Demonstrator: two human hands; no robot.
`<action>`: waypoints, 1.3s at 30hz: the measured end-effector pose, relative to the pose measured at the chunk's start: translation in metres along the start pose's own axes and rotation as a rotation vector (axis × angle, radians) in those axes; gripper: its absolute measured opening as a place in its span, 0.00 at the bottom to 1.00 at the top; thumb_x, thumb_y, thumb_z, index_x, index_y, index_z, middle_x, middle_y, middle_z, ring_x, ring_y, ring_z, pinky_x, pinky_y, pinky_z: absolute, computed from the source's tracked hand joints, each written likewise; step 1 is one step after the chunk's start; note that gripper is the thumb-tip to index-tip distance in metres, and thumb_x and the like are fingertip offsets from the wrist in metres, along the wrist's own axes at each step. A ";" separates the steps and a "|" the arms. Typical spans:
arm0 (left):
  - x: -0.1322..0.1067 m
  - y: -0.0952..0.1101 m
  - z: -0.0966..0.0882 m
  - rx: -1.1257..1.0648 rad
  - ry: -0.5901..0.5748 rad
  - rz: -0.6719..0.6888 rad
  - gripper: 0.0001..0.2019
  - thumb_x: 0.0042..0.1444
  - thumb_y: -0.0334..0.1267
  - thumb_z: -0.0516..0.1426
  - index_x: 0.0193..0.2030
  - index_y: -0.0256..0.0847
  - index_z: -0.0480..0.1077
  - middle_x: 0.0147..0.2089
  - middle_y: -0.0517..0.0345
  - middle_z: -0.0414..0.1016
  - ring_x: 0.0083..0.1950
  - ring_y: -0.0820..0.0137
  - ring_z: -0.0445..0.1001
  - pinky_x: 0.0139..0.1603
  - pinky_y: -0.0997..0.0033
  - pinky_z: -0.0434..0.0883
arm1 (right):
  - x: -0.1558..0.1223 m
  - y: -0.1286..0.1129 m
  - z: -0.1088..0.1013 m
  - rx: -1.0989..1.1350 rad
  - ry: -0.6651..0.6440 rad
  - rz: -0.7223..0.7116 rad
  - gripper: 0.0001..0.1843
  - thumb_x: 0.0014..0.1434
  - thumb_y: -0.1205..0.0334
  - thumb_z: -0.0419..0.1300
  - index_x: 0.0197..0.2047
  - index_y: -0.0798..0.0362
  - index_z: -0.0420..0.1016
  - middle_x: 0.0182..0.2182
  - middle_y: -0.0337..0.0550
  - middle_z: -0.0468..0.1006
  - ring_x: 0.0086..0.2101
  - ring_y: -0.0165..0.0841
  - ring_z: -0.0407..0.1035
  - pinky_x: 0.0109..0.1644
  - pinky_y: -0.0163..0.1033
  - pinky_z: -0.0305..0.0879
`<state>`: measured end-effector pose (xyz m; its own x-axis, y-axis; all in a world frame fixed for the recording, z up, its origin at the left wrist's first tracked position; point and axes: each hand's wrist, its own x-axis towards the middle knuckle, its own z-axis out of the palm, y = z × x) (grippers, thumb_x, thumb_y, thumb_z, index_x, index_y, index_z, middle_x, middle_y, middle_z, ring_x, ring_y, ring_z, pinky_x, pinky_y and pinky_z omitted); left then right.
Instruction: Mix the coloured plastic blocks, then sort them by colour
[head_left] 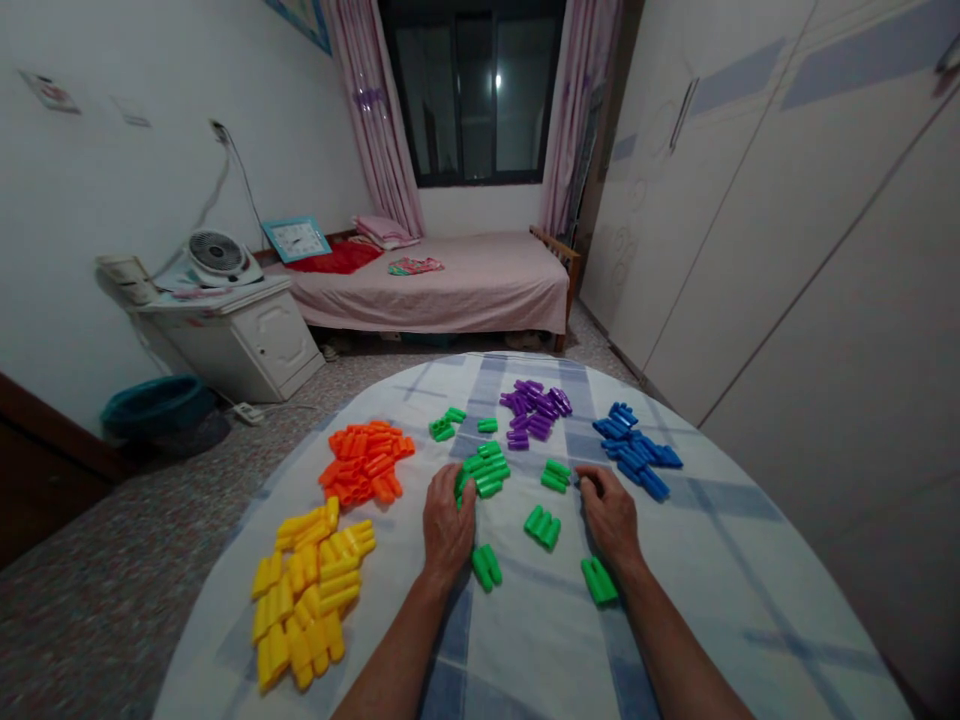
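My left hand (448,525) rests on the checked cloth of the round table (720,600), its fingers curled against a heap of green plastic pieces (484,468). Across from it, my right hand (611,515) lies with fingers bent, its tips just right of a small green pair (556,475). Loose green pieces lie between and near my hands (542,526), (487,565), (598,580). Whether either hand grips a piece is hidden by the fingers.
Sorted heaps lie around: yellow pieces (307,590) near left, orange pieces (366,461), purple pieces (535,409), blue pieces (636,449), more green ones (448,424) farther back. Beyond the table stand a bed (450,280), a white cabinet (247,340) with a fan (217,255), and wardrobes (750,200) at right.
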<state>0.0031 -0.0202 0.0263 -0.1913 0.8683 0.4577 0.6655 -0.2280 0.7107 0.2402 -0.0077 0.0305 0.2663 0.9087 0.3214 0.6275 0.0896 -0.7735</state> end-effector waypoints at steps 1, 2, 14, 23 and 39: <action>0.001 0.000 -0.001 -0.016 0.006 -0.010 0.14 0.62 0.41 0.47 0.51 0.39 0.67 0.52 0.49 0.70 0.56 0.63 0.67 0.60 0.55 0.64 | 0.000 0.000 0.000 -0.009 0.002 -0.011 0.18 0.57 0.57 0.47 0.42 0.54 0.74 0.41 0.47 0.76 0.42 0.37 0.69 0.48 0.42 0.63; 0.003 -0.001 -0.002 -0.028 0.011 -0.019 0.14 0.62 0.41 0.47 0.50 0.40 0.67 0.51 0.50 0.71 0.55 0.63 0.67 0.60 0.55 0.64 | 0.000 -0.001 0.000 -0.023 -0.004 -0.025 0.19 0.57 0.58 0.47 0.45 0.54 0.73 0.43 0.48 0.76 0.43 0.37 0.69 0.50 0.43 0.62; 0.005 0.003 0.000 0.024 -0.070 -0.015 0.14 0.54 0.34 0.55 0.48 0.40 0.68 0.47 0.51 0.71 0.51 0.63 0.68 0.54 0.58 0.67 | -0.007 -0.012 0.007 -0.065 -0.303 -0.204 0.24 0.54 0.58 0.54 0.54 0.50 0.71 0.47 0.45 0.75 0.48 0.39 0.67 0.55 0.48 0.61; 0.003 0.001 0.002 0.026 -0.058 -0.035 0.11 0.54 0.32 0.54 0.44 0.42 0.70 0.42 0.54 0.72 0.47 0.64 0.70 0.50 0.62 0.68 | -0.018 -0.041 -0.002 0.096 -0.549 -0.185 0.23 0.54 0.57 0.56 0.53 0.49 0.73 0.50 0.47 0.75 0.50 0.40 0.69 0.55 0.46 0.64; 0.004 0.003 0.000 0.059 -0.089 -0.027 0.09 0.54 0.32 0.55 0.41 0.42 0.71 0.40 0.55 0.72 0.45 0.65 0.70 0.48 0.64 0.67 | -0.056 -0.039 -0.066 -0.416 -0.692 0.001 0.45 0.40 0.63 0.60 0.65 0.45 0.58 0.53 0.50 0.67 0.42 0.39 0.71 0.44 0.39 0.67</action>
<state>0.0049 -0.0178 0.0302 -0.1464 0.9100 0.3879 0.7029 -0.1802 0.6881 0.2488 -0.0887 0.0786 -0.1611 0.9673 -0.1960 0.8849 0.0536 -0.4628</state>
